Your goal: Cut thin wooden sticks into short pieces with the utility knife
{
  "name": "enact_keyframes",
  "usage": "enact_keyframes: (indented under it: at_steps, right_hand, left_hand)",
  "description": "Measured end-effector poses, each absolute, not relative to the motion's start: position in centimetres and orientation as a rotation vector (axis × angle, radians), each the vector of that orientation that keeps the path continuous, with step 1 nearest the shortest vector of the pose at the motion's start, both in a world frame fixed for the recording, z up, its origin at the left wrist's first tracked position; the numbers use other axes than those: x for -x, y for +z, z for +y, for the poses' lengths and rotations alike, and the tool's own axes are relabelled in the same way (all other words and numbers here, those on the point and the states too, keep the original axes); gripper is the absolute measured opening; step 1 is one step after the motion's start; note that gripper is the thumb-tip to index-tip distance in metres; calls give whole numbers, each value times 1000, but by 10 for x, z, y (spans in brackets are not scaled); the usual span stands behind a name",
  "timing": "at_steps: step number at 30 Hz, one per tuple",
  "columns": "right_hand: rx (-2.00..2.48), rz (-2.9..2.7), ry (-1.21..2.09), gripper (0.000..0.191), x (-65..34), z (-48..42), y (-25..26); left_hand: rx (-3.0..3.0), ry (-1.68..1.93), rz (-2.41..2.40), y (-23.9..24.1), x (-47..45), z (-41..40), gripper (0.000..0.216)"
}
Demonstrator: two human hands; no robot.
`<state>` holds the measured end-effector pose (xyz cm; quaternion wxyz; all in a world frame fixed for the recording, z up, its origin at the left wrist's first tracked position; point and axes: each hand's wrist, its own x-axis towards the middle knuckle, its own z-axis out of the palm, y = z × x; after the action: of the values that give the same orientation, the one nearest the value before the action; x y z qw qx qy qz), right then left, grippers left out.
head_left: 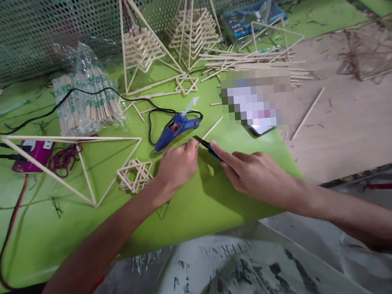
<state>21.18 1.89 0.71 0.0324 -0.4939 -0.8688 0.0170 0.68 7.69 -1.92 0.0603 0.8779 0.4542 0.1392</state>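
My left hand (pixel 179 165) is closed around a thin wooden stick (pixel 213 128), whose free end points up and to the right. In my right hand (pixel 252 169) is a utility knife (pixel 210 150) with a dark blade and a blue-black handle. Its blade lies against the stick, right beside my left fingers. A blue glue gun (pixel 176 129) with a clear glue stick in it rests just beyond my left hand. Left of that hand sits a small star-shaped stack of sticks (pixel 135 175).
A large stick frame (pixel 91 173) and a magenta power strip (pixel 33 155) with cords lie left. Bagged chopsticks (pixel 87 99), two hanging stick structures (pixel 142 47) (pixel 195 33) and loose sticks (pixel 243 61) fill the back. A phone (pixel 265 123) lies at right.
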Motion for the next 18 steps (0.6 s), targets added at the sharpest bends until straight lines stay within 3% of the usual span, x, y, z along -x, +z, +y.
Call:
enact_keyframes:
  at_steps: [18]
  right_hand:
    - [1508, -2569, 234, 55, -224, 5, 9]
  left_hand:
    - [-2619, 531, 1440, -19, -8, 76, 20]
